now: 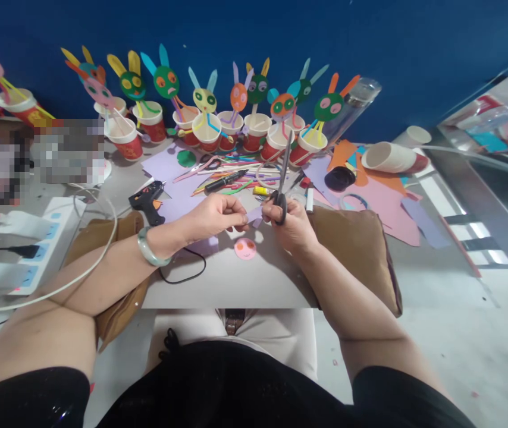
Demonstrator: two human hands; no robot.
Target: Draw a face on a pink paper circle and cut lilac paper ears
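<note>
My left hand (219,215) pinches one end of a small light purple paper piece (254,214). My right hand (293,226) is closed round the handles of the black scissors (282,199), whose blades point up and away from me; its fingertips also meet the right end of the paper. Just below the paper, a pink paper face (245,248) with orange eyes lies on the table (236,285). A black glue gun (147,201) rests left of my left hand.
Paper cups (259,133) with colourful rabbit-eared figures line the back. Pipe cleaners, a black marker (226,181) and coloured paper (385,211) lie in front of them. Brown cushions (354,249) are under my arms; a power strip (44,244) with cables sits left.
</note>
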